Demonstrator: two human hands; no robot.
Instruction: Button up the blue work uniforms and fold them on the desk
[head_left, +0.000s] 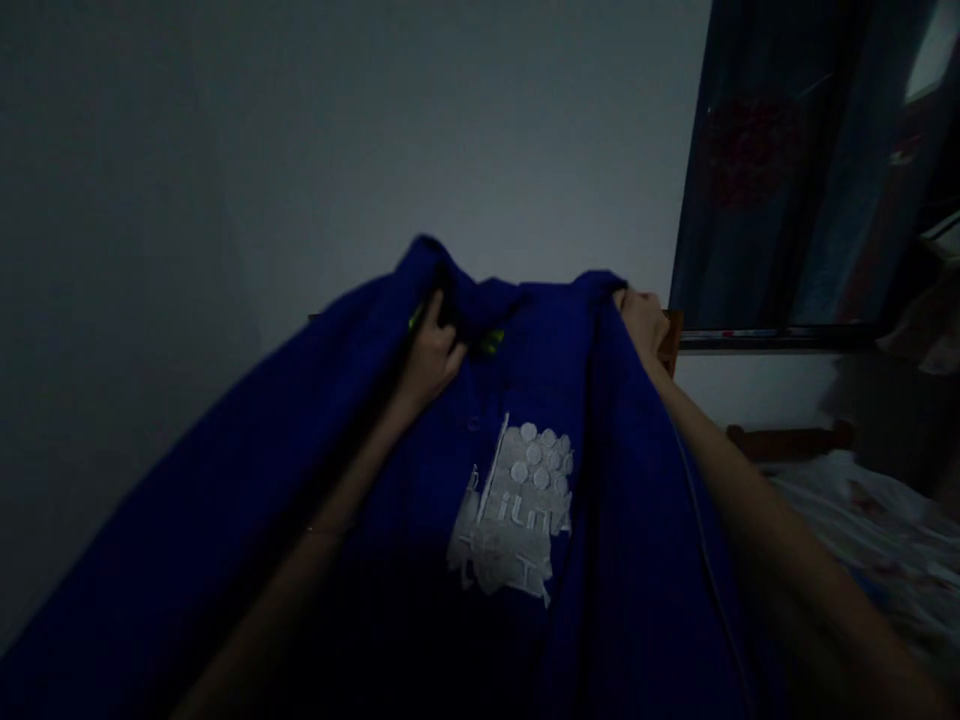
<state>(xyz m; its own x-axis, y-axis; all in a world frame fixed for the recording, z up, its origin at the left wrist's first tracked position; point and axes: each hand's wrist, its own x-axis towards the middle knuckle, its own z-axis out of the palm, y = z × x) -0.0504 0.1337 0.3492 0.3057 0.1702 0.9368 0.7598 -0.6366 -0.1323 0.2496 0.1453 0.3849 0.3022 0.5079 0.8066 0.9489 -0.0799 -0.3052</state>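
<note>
A dark blue jacket [540, 370], spread wide, hangs raised in front of me. On it sits a pale grey-white embroidered patch [525, 510] with rows of circles and some lettering. My left hand [436, 355] is at the upper left part, under a raised fold, with its index finger extended along the cloth and the other fingers curled on it. On the right, my right hand [641, 318] is closed around the jacket's upper edge, fingertips partly hidden by cloth. Small yellow-green marks [491, 342] show near the neck.
A pale wall [465, 130] stands behind the jacket. At the right is a dark window [787, 170] with a red round decoration. Below it lies a bed with rumpled patterned bedding [862, 520]. A wooden piece [672, 340] shows behind my right hand. The room is dim.
</note>
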